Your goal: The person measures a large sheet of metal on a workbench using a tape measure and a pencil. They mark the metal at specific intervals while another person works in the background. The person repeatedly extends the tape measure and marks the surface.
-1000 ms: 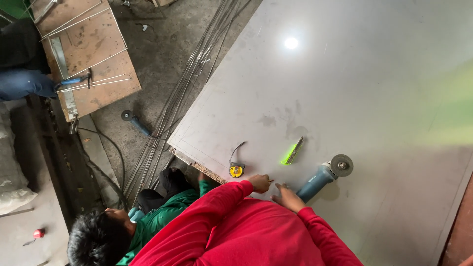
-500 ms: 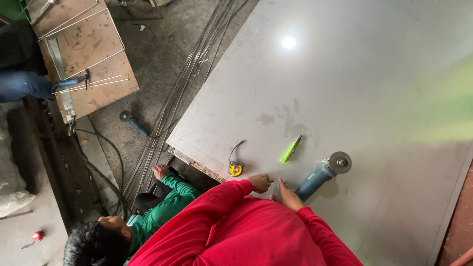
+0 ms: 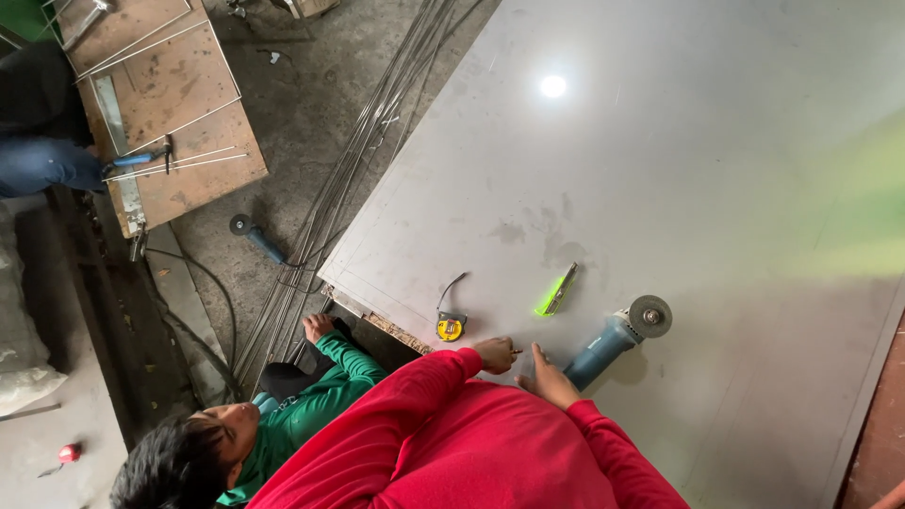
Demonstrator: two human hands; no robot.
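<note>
A large grey metal sheet (image 3: 679, 170) fills most of the view. My left hand (image 3: 495, 353), in a red sleeve, rests curled on the sheet's near part and pinches a small thin object that I cannot identify. My right hand (image 3: 547, 377) lies flat and open on the sheet just beside it, close to the handle of a blue angle grinder (image 3: 603, 347). A yellow tape measure (image 3: 451, 327) lies left of my left hand. A bright green cutter-like tool (image 3: 556, 291) lies just beyond both hands.
A co-worker in a green top (image 3: 320, 401) crouches at the sheet's left edge, one hand (image 3: 319, 326) at the corner. Thin steel rods (image 3: 353, 179) and a second grinder (image 3: 255, 236) lie on the floor. A wooden board (image 3: 174, 104) carries a blue-handled hammer (image 3: 141, 158).
The co-worker in green has shifted and raised a hand to the sheet's corner. My two hands have stayed almost where they were.
</note>
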